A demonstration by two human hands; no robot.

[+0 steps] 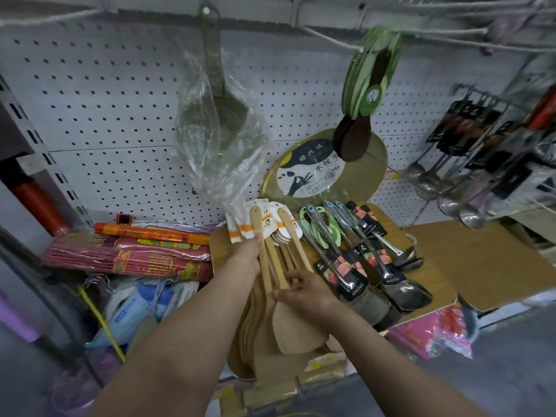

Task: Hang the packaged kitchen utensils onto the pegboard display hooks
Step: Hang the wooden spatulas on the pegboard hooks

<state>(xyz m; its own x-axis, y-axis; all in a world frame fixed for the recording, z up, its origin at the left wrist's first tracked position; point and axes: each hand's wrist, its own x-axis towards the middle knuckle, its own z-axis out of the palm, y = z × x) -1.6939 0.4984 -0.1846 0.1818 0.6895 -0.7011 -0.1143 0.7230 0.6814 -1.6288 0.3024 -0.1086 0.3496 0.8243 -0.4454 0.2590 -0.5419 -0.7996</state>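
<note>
At the shelf's front edge, left hand (pixel 245 251) and right hand (pixel 304 293) both grasp the wooden spatulas (pixel 270 266) bundle, fingers curled round the handles.

Both bare forearms are stretched forward, close together. The left hand (pixel 245 251) is reached further out, fingers hidden. The right hand (pixel 304 293) is held nearer, fingers curled in a pinch.
</note>
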